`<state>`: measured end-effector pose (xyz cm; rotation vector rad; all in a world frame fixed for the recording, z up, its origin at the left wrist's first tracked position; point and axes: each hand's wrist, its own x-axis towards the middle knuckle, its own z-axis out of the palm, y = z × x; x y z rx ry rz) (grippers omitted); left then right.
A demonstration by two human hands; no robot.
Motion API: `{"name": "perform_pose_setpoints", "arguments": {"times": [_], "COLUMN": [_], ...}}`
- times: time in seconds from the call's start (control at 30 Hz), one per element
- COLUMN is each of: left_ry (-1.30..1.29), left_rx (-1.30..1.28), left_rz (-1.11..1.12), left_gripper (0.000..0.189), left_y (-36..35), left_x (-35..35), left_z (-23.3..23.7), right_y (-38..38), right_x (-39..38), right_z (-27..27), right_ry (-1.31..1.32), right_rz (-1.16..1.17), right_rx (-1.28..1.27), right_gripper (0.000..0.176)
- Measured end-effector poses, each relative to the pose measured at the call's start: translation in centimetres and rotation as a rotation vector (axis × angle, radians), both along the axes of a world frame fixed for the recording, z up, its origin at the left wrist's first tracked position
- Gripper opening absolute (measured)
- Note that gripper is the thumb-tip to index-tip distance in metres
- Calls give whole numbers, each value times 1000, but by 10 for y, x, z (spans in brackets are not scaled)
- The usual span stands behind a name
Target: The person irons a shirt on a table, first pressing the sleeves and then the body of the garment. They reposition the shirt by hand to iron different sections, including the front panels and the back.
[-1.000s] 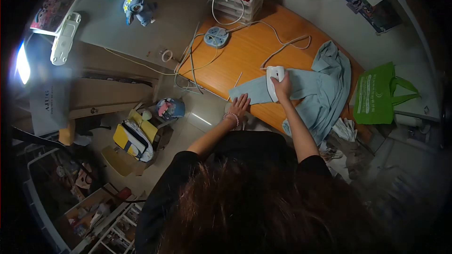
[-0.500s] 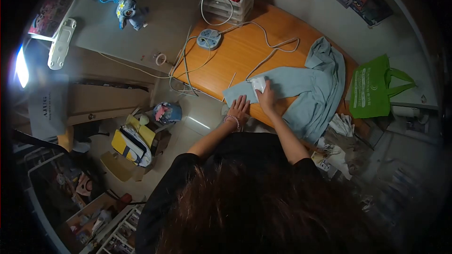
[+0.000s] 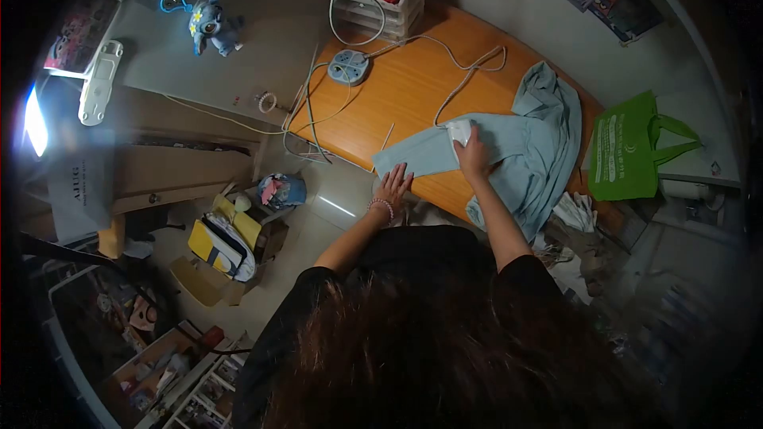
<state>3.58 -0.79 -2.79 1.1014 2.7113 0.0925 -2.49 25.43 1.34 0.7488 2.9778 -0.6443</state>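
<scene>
A light blue garment (image 3: 548,123) lies across the wooden desk, with one narrow part, a leg or a sleeve, stretched flat toward the left. My right hand (image 3: 474,159) is closed around a small white corded iron (image 3: 458,132), which rests on that flat part. My left hand (image 3: 392,187), a beaded bracelet at its wrist, lies with fingers spread on the cloth's left end by the desk edge. The rest of the garment is bunched on the right and hangs over the front edge. The iron's underside is hidden.
On the wooden desk (image 3: 397,95), a round power strip (image 3: 348,67) has cords running from it. Behind stands a white drawer box (image 3: 381,12). A green bag (image 3: 626,147) is at the right. Below left are a bin (image 3: 284,191) and a yellow bag (image 3: 226,242).
My right hand has slid the iron to the right along the cloth. My left hand stays on the left end, nearly in place. The bunched cloth at the front has shifted slightly.
</scene>
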Motion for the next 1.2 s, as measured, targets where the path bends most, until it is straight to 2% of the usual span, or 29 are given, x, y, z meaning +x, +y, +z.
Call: {"name": "perform_pose_setpoints", "arguments": {"times": [0.17,0.23,0.47,0.63,0.93,1.03,1.2], "left_ry": [-87,-132,-113,-112,-161,-104,-134], "left_rx": [-33,-34,-61,-65,-100,-165,-120], "left_rz": [32,39,9,13,21,0,-3], "left_gripper": [98,98,99,96,99,101,102], "left_y": [2,2,1,1,0,1,0], "left_x": [-2,-3,-5,-6,-7,-6,-7], "left_z": [14,16,21,12,10,11,8], "right_y": [35,42,62,81,114,119,132], "right_x": [-8,-10,-14,-17,-24,-24,-27], "right_z": [-11,-6,-5,-12,-9,-5,-7], "right_ry": [49,-10,11,149,118,98,131], "right_rz": [-1,-18,-21,-3,-20,-62,-58], "right_rx": [-8,10,2,4,60,74,28], "right_gripper": [57,56,56,59,62,62,62]}}
